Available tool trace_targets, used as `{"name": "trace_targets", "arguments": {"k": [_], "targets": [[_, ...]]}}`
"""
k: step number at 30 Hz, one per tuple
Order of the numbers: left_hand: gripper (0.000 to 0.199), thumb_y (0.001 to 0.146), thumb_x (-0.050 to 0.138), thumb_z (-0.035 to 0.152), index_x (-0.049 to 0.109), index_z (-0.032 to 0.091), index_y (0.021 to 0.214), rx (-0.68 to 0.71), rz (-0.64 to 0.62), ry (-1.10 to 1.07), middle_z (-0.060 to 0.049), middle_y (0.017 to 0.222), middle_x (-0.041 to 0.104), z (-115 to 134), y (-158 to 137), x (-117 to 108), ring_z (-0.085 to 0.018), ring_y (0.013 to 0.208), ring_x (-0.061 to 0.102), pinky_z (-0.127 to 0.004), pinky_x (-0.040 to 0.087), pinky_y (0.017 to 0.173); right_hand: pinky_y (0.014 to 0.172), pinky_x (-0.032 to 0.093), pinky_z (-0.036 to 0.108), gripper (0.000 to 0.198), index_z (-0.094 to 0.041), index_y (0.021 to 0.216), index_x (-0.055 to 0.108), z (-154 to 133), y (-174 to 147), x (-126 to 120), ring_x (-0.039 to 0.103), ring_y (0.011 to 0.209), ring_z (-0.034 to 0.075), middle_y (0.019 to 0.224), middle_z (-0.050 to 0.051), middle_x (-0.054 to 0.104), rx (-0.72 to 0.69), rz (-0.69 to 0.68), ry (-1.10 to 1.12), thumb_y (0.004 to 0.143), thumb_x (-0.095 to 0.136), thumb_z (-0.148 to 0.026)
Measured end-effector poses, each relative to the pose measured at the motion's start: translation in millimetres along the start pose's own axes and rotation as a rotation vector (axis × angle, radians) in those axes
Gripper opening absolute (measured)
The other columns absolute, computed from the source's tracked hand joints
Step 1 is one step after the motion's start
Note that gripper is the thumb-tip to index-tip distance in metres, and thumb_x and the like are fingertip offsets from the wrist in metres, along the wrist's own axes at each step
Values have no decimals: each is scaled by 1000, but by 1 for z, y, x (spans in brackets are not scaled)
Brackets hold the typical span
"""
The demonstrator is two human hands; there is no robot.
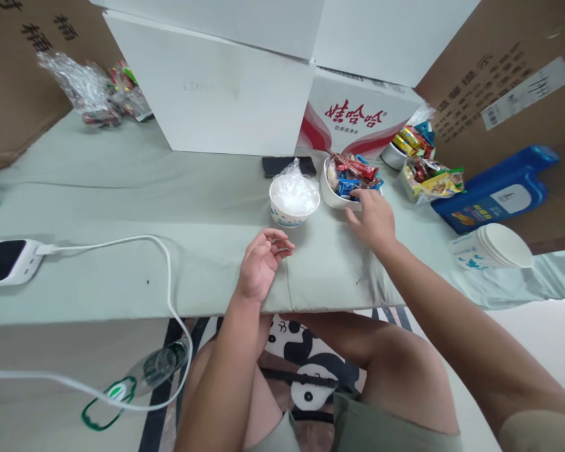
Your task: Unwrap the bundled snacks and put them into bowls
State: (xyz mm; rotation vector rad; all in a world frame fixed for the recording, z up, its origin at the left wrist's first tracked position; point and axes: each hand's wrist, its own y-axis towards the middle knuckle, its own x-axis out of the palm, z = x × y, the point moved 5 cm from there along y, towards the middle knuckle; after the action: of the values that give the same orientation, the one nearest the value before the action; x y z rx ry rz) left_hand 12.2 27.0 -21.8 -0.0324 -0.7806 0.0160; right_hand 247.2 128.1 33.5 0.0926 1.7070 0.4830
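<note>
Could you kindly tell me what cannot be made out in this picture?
All in the head view:
Right hand: it reaches into the bowl, so whether it grips a snack is unclear.
Bowl's bottom: hidden by the wrapped snacks.
Cup: its bottom is covered by crumpled plastic.
Phone: its middle is partly hidden by that plastic.
White device: cut off by the left edge.
Right-hand brown box: small print too blurred to read.
</note>
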Motion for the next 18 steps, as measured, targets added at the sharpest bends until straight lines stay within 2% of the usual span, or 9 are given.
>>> {"name": "trace_targets", "arguments": {"k": [3,9,13,18], "targets": [[29,72,75,44,70,18,85,-7,-2,17,-3,89,66,0,1,1,-16,80,67,-29,56,77,88,43,45,31,-17,117,66,16,5,15,59,110,35,117,18,69,38,-122,-136,92,57,-32],[30,69,78,44,71,18,83,-12,10,18,-3,86,67,0,1,0,-15,76,66,-29,56,76,83,37,42,20,-20,101,67,19,8,16,56,103,33,108,16,71,59,-119,-223,96,55,-36],[30,70,77,44,70,19,83,-5,3,34,-3,86,67,1,2,1,-15,75,66,-30,56,76,77,35,38,22,-21,97,67,42,-17,4,55,96,30,100,14,70,50,-93,-265,96,54,-38],[30,69,78,44,71,19,84,-14,-1,43,-2,85,68,-1,3,3,-15,75,66,-30,56,75,74,37,37,28,-18,93,68,96,-61,-15,55,90,30,94,15,67,95,-84,-307,97,50,-40]]}}
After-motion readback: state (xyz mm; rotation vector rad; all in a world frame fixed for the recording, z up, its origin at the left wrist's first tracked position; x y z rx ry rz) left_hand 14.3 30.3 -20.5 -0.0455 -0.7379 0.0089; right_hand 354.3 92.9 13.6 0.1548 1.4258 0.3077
